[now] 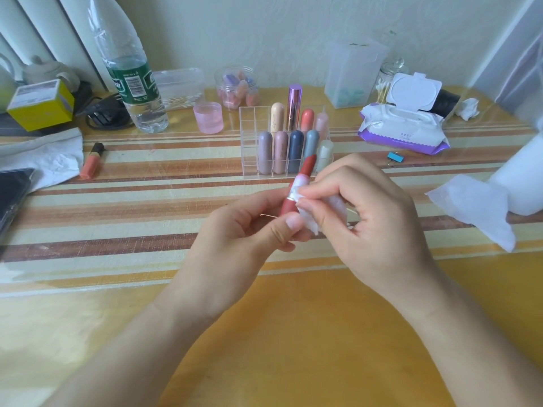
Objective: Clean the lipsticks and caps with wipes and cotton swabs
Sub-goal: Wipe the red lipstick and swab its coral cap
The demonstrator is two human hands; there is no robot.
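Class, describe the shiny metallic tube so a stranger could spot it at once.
Find the clear rack on the striped table. In its back row stands the shiny tube, between a cream tube and a coral tube. It alone is metallic, flat-topped and tallest.

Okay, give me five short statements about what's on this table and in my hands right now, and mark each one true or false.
1. The left hand holds the red lipstick by its base. True.
2. The right hand is empty. False: it pinches a white wipe against the lipstick.
3. The lid of the wipes pack is closed. False: it is flipped open.
4. The clear organizer holds several capped lipsticks standing upright. True.
5. The water bottle lies on its side. False: it stands upright.
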